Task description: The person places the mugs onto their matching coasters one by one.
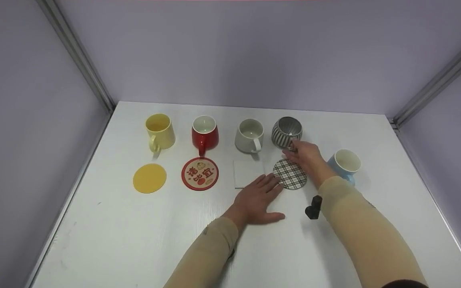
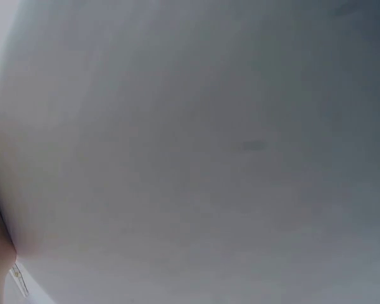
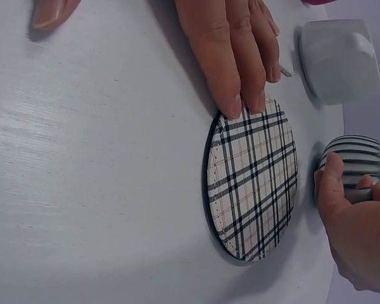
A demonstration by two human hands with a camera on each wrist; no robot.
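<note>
My right hand [image 1: 305, 157] pinches the handle of a grey mug with dark stripes [image 1: 284, 134], which stands upright at the back of the table. Just in front of that mug lies a round plaid coaster [image 3: 256, 183], dark lines on white. My left hand [image 1: 257, 201] is spread out low over the table, fingers straight, and its fingertips [image 3: 231, 104] rest on the coaster's edge. Under and beyond those fingers lies a square white coaster [image 1: 247, 171]. The left wrist view holds mostly blurred white tabletop, with a bit of the hand at its left edge.
A light grey mug [image 1: 244, 140], a red mug [image 1: 211, 141] and a yellow mug [image 1: 165, 137] stand in the back row. A red patterned coaster [image 1: 199, 173] and a yellow coaster [image 1: 149, 178] lie before them. By my right forearm stands a light blue mug [image 1: 344, 163].
</note>
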